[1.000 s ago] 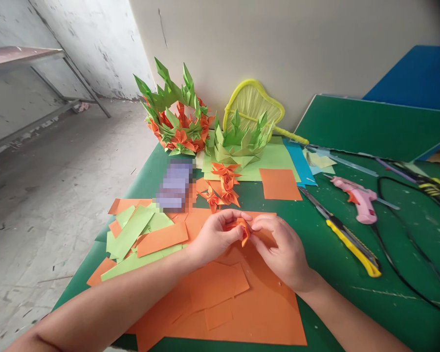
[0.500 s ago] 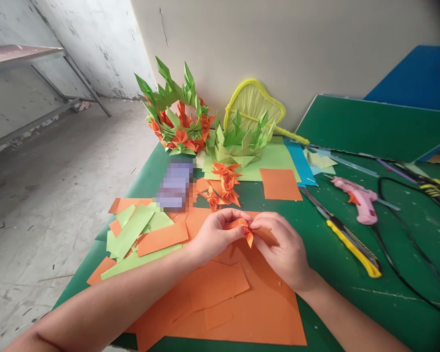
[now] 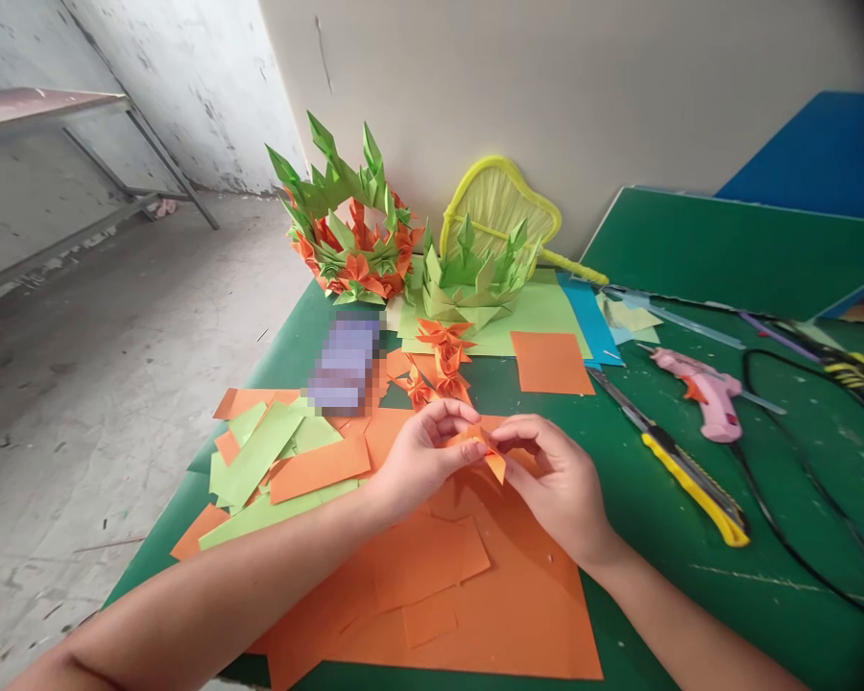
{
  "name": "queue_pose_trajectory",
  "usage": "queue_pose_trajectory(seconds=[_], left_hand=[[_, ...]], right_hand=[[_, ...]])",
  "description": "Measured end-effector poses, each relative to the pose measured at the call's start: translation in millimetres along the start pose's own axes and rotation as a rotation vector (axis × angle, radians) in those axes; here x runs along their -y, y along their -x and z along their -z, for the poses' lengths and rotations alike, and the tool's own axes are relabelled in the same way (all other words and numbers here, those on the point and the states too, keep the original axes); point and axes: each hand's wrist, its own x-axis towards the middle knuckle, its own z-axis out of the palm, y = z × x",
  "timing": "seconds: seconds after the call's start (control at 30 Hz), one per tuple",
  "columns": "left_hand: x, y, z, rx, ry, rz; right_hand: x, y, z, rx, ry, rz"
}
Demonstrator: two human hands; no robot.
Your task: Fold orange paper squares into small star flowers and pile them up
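A small folded orange paper flower (image 3: 495, 464) is pinched between the thumb and fingers of my left hand (image 3: 432, 451). My right hand (image 3: 563, 485) grips its right side with thumb and fingertips; part of the fold is hidden behind the fingers. Both hands hover over a large orange paper sheet (image 3: 533, 614). Several finished orange paper flowers (image 3: 447, 360) lie just beyond my hands. Behind them stand a green folded-paper crown (image 3: 471, 288) and a taller green and orange paper crown (image 3: 356, 259).
Green and orange paper scraps (image 3: 259, 456) pile up at left, beside a blurred-out rectangular object (image 3: 344, 363). To the right lie an orange paper square (image 3: 552, 363), a yellow box cutter (image 3: 691, 485) and a pink glue gun (image 3: 702, 389) with its black cord. A yellow fan-shaped frame (image 3: 500, 197) leans on the wall.
The folded paper's pointed tip has swung slightly to the right. My left fingers have lifted a little, and my right fingers have shifted around the fold.
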Motion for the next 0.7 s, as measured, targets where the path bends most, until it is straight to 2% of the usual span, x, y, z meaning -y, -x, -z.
queue_pose_trajectory(seconds=[0.1, 0.23, 0.37, 0.53, 0.7], left_hand=[[3, -1, 2.6, 0.008, 0.017, 0.044], [4, -1, 2.0, 0.018, 0.037, 0.036], [1, 1, -1.3, 0.029, 0.048, -0.005], [-1, 1, -2.8, -0.020, 0.030, -0.007], [3, 0, 0.5, 0.070, 0.073, -0.028]], right_hand=[[-6, 2, 1, -0.003, -0.101, -0.078], [-12, 2, 2, -0.018, -0.143, -0.120], [-12, 1, 2, -0.020, -0.142, -0.115], [-7, 0, 4, -0.007, -0.063, -0.070], [-6, -1, 4, 0.010, -0.202, -0.145]])
